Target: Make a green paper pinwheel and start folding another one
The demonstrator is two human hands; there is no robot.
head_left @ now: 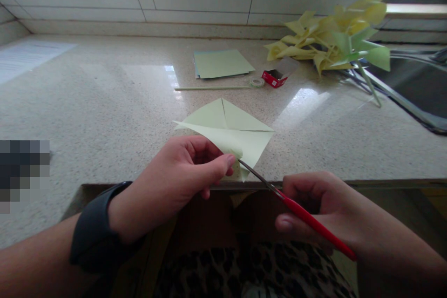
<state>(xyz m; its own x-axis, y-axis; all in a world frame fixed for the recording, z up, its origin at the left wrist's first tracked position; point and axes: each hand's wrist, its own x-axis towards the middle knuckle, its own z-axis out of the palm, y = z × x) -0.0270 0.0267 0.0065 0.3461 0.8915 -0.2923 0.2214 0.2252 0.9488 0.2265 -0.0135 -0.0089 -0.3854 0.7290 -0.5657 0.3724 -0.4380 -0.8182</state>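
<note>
One pale green sheet [253,142], bent up in a pinch

The sheet lies at the middle of the countertop's [104,116] front edge, one corner jutting past it. The left hand [178,167] has thumb and fingers pinched together on the sheet's near left side; the right hand [324,202] has its fingers wrapped round the red handle of what look like scissors [314,222]. Their metal tip meets the paper right beside the left thumb; whether the blades are parted, I cannot tell.

For a clean cut, I would slide that thumb off the blade line, keep the paper taut so the curled part does not buckle, and take short snips. Two dark lines, slits or creases, run inward from the far and right corners; stopping any cut short of the middle should keep the sheet whole.
</note>
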